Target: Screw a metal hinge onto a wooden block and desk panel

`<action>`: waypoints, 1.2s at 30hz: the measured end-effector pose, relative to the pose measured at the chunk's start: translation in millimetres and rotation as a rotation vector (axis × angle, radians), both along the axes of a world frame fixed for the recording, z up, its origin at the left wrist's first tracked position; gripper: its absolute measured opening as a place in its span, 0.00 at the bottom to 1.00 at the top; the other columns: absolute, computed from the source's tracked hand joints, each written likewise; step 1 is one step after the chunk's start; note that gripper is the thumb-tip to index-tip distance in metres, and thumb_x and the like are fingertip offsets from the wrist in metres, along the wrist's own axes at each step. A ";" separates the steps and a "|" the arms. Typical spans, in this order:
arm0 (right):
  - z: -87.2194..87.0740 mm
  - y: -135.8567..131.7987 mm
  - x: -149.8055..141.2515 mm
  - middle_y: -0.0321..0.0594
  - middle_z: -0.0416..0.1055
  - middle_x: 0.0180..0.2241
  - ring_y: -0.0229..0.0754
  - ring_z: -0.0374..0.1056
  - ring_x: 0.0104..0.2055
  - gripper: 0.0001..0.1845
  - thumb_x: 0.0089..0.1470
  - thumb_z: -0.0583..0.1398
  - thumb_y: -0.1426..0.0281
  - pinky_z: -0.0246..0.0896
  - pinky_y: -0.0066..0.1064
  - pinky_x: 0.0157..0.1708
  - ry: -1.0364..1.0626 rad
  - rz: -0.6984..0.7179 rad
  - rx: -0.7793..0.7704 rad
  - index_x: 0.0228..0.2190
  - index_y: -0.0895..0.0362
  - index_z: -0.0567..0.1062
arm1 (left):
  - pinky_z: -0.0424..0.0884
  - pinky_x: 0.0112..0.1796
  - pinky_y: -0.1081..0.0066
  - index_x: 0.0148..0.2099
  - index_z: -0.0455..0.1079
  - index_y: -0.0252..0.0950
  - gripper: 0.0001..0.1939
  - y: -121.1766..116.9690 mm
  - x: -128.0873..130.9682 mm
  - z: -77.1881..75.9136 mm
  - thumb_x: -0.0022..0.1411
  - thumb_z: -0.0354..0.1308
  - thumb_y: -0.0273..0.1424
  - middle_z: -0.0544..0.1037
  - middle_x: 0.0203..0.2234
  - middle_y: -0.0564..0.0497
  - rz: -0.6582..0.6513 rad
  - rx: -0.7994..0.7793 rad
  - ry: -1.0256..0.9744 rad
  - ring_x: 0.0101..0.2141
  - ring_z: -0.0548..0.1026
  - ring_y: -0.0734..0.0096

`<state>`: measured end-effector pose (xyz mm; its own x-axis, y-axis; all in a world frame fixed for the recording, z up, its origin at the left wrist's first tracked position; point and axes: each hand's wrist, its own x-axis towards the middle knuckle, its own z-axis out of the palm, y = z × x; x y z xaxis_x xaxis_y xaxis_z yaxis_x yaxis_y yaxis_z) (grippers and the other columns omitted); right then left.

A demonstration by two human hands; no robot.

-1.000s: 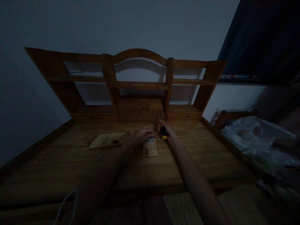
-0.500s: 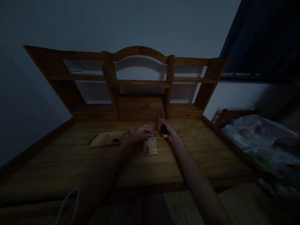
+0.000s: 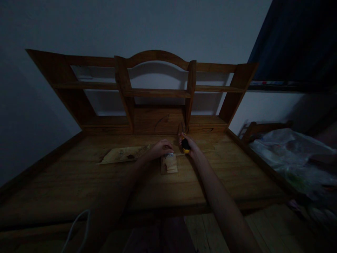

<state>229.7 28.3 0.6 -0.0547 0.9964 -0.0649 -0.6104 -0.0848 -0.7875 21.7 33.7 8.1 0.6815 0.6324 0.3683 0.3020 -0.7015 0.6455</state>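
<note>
My right hand [image 3: 189,144] is wrapped round the yellow and black handle of a screwdriver [image 3: 185,146], whose thin shaft points away from me above the desk. My left hand [image 3: 161,148] is bent over with its fingertips together on a small shiny metal plate [image 3: 169,154], perhaps a hinge; the fingers hide part of it. This plate lies at the far end of a small wooden block [image 3: 170,166] with a torn, pale surface. Left of the block, a longer rough wooden board [image 3: 119,154] with dark stains lies partly behind my left hand.
The wooden desk [image 3: 92,186] carries a shelf unit [image 3: 158,93] at its back, against the wall. Raised edges run along the desk's sides. A white cable [image 3: 76,225] hangs at the lower left. Plastic-wrapped things [image 3: 286,147] stand at the right.
The screwdriver has tilted slightly, and my right hand has shifted a little to the right. My left hand stays on the metal plate. The whole view has moved very slightly.
</note>
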 end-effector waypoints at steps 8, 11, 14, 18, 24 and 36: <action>2.4 -2.4 -0.4 0.34 0.71 0.20 0.32 0.67 0.21 0.09 0.54 0.67 0.66 0.65 0.20 0.21 0.018 0.000 -0.002 0.33 0.59 0.76 | 0.70 0.45 0.67 0.38 0.80 0.36 0.09 5.5 1.0 -6.4 0.62 0.63 0.35 0.76 0.37 0.46 -0.045 -0.005 -0.020 0.41 0.73 0.67; 1.9 -2.1 0.1 0.34 0.72 0.21 0.32 0.67 0.21 0.08 0.55 0.66 0.67 0.64 0.20 0.20 0.019 0.002 -0.003 0.32 0.59 0.76 | 0.69 0.44 0.68 0.35 0.80 0.36 0.09 7.2 2.3 -10.4 0.60 0.65 0.36 0.76 0.35 0.48 0.016 0.013 -0.036 0.40 0.73 0.68; 0.8 -1.4 0.6 0.34 0.72 0.22 0.32 0.68 0.21 0.08 0.55 0.66 0.67 0.65 0.20 0.21 0.020 0.005 -0.010 0.33 0.59 0.76 | 0.69 0.45 0.68 0.35 0.80 0.36 0.10 8.1 1.0 -11.6 0.59 0.66 0.38 0.77 0.35 0.48 0.033 0.019 -0.041 0.40 0.74 0.67; 1.0 -2.1 0.7 0.33 0.72 0.21 0.32 0.68 0.21 0.08 0.54 0.67 0.66 0.65 0.20 0.21 0.023 0.007 -0.015 0.33 0.58 0.76 | 0.70 0.47 0.66 0.39 0.80 0.36 0.11 8.9 -2.9 -8.2 0.62 0.64 0.39 0.79 0.37 0.46 -0.050 -0.005 -0.033 0.42 0.74 0.67; 2.2 -3.7 0.2 0.34 0.72 0.21 0.32 0.67 0.21 0.09 0.54 0.67 0.66 0.64 0.20 0.20 0.014 0.010 -0.005 0.34 0.59 0.76 | 0.70 0.46 0.66 0.39 0.80 0.36 0.11 8.0 -2.3 -5.3 0.63 0.62 0.38 0.79 0.37 0.45 -0.075 -0.009 -0.021 0.41 0.75 0.67; -2.0 0.4 1.2 0.34 0.72 0.22 0.32 0.67 0.21 0.09 0.54 0.67 0.66 0.63 0.21 0.20 0.006 -0.009 -0.007 0.33 0.58 0.76 | 0.68 0.50 0.64 0.41 0.80 0.37 0.11 7.7 -2.8 -7.9 0.62 0.63 0.38 0.78 0.39 0.45 -0.072 0.026 -0.045 0.45 0.73 0.65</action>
<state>230.9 28.6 -1.5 -0.0464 0.9963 -0.0720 -0.6156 -0.0853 -0.7834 18.9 41.3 0.2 0.7074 0.5720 0.4152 0.2210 -0.7370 0.6388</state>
